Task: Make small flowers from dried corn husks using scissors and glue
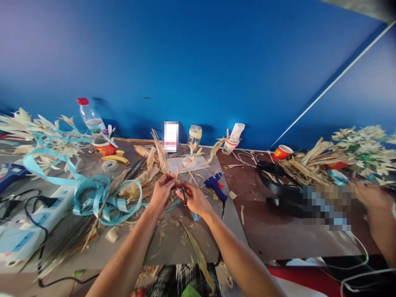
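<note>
Here, scissors [185,196] within right fingers [190,192].

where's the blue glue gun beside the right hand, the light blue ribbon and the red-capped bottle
Glue gun [214,184]: head view, on its blue body.
Ribbon [97,201]: head view, on a loop in the tangle.
Bottle [90,115]: head view, on its clear side.

Toward the matt grey desk's [232,231] left edge, the blue ribbon [82,180] looks satiny and glossy, the power strip [18,244] smooth white plastic. Along the back edge stand a shiny clear plastic bottle [90,117], a smooth paper cup [282,153] and rough, papery dried husks [159,152]. The glue gun [216,186] is smooth plastic; the scissors [184,195] have metallic blades.
</note>
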The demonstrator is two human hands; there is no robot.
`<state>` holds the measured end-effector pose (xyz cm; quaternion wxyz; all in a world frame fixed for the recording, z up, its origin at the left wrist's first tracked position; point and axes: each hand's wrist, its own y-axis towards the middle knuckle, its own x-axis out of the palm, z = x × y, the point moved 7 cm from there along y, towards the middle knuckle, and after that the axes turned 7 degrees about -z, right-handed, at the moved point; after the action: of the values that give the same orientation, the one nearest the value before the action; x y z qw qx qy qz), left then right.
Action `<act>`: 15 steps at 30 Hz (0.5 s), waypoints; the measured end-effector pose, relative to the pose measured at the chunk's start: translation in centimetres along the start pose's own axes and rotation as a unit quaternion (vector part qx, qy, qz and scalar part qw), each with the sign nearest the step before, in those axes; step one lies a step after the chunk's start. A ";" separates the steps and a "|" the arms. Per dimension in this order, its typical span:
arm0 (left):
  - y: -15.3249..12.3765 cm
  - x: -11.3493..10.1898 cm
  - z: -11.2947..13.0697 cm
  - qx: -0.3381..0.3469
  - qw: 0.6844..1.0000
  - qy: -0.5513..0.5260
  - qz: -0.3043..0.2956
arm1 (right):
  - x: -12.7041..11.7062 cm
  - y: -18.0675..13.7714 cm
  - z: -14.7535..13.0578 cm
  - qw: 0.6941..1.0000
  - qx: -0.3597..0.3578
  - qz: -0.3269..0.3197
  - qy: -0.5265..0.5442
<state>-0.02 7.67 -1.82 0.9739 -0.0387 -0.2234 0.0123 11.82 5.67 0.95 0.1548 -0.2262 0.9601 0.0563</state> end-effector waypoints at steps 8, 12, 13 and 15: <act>-0.1 -0.8 0.7 0.041 0.997 0.011 0.069 | 0.3 -0.5 -1.0 0.984 -0.069 0.034 -0.161; -0.5 -0.4 0.6 0.029 0.997 0.006 0.065 | 0.4 -0.5 -1.2 0.969 -0.090 0.051 -0.226; -0.6 -0.2 0.5 0.024 0.998 0.002 0.054 | 0.3 -0.5 -1.1 0.967 -0.088 0.055 -0.232; -0.7 0.5 0.3 0.011 1.000 -0.013 0.020 | 0.1 -0.4 -0.8 0.967 -0.080 0.064 -0.235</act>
<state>0.27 7.02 -1.29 0.9707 -0.0326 -0.2354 0.0349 11.73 5.16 1.68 0.3538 -0.1566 0.9014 0.1946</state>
